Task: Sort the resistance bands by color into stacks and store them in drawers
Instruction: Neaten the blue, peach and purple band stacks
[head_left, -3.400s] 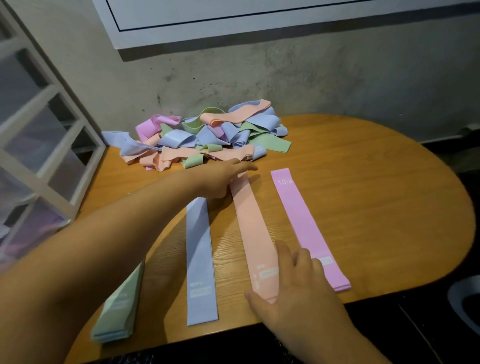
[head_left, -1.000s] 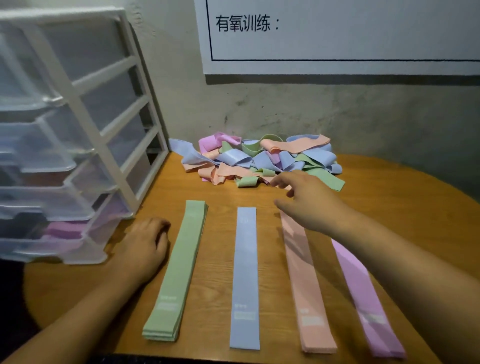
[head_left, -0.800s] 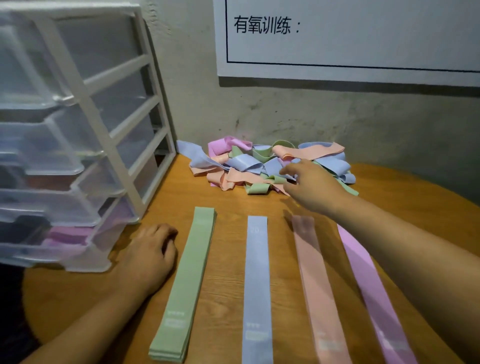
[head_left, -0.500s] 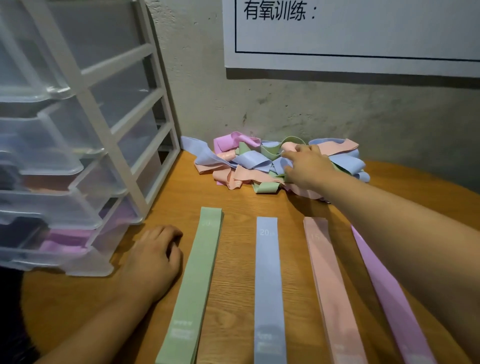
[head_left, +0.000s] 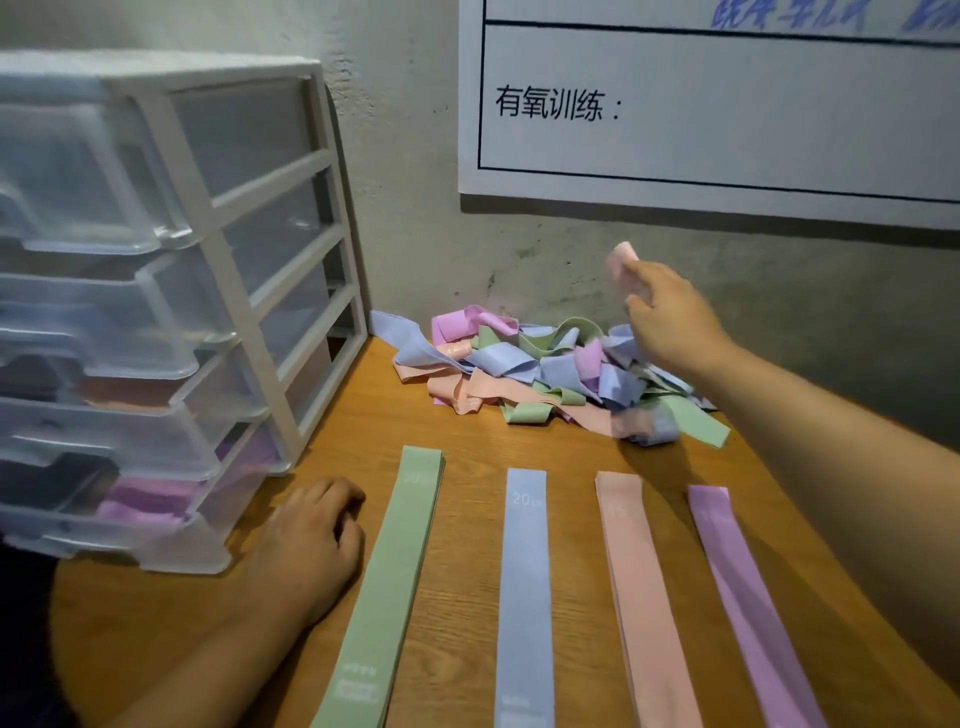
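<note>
While the left hand (head_left: 306, 551) rests on the table (head_left: 156, 629) at the lower left, fingers loosely curled and holding nothing, four flat rows lie side by side along the bottom of the frame. They are a green stack (head_left: 395, 587), a blue band (head_left: 524, 597), a peach stack (head_left: 644, 597) and a purple band (head_left: 748, 608).

Farther back, in the middle of the frame, the messy pile (head_left: 545, 369) of mixed bands sits by the wall. Just above its right end, the right hand (head_left: 670, 317) pinches a peach band (head_left: 621, 265) by one end and holds it up. The rest of that band is too blurry to follow.

The bands look light, soft and floppy, so they will bend and twist. I think it is best to take one by its end, let it hang straight, then lay it flat on the peach stack. It may catch on others in the pile.

At the upper left stand the clear drawers (head_left: 208, 260), with something purple in the bottom one.
</note>
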